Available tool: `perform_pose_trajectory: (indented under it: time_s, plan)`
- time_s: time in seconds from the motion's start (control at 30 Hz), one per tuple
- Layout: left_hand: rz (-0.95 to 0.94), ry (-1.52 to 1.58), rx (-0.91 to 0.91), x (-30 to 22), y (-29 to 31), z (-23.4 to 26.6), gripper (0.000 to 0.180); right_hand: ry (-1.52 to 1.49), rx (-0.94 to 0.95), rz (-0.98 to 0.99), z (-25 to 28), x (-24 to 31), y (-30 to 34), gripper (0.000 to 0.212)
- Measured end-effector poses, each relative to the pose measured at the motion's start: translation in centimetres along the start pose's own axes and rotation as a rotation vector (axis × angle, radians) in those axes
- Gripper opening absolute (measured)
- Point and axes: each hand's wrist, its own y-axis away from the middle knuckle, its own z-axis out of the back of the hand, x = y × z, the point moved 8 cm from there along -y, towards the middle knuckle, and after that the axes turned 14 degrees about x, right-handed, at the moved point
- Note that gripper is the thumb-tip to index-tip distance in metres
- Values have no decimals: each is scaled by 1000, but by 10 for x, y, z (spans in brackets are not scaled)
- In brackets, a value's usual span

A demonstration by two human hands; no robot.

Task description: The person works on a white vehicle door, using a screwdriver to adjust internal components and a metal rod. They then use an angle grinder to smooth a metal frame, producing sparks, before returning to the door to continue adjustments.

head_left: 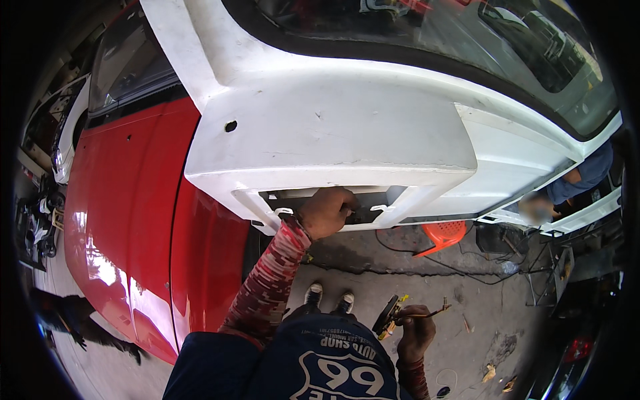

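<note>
My left hand (327,212), at the end of a red patterned sleeve, reaches to the rectangular opening (273,195) in a white vehicle body panel (333,133). Its fingers are curled at the opening, and whatever they may hold cannot be made out. Down by my right side, away from the panel, my right hand (417,332) is closed around a tool with a thin brass-coloured stem (437,311) that ends in a short crosspiece. A dark part with yellow bits (388,316) shows at the other side of that hand.
A red car body (133,213) stands close on the left. An orange plastic chair (443,235) is beyond the panel's lower edge, with dark cables (460,272) across the concrete floor. Another person (580,177) works at the far right. A dark car (577,353) stands at lower right.
</note>
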Motion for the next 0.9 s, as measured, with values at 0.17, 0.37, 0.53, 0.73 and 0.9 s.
perform_pose_trajectory:
  time_s: [0.17,0.37,0.53,0.73,0.9]
  plan:
    - [-24,115,9,-8,4,5,15,-10,11,22,-2,1,-3,21]
    - [-98,243,-78,-36,27,16,15,-17,16,65,-2,10,-4,17]
    - [32,366,-25,-77,83,7,18,-288,67,23,-12,23,-13,15]
    - [-204,319,138,-135,100,-33,29,-498,172,43,-36,36,-30,19]
    - [-259,358,61,-146,113,-63,28,-517,175,31,-48,30,-22,31]
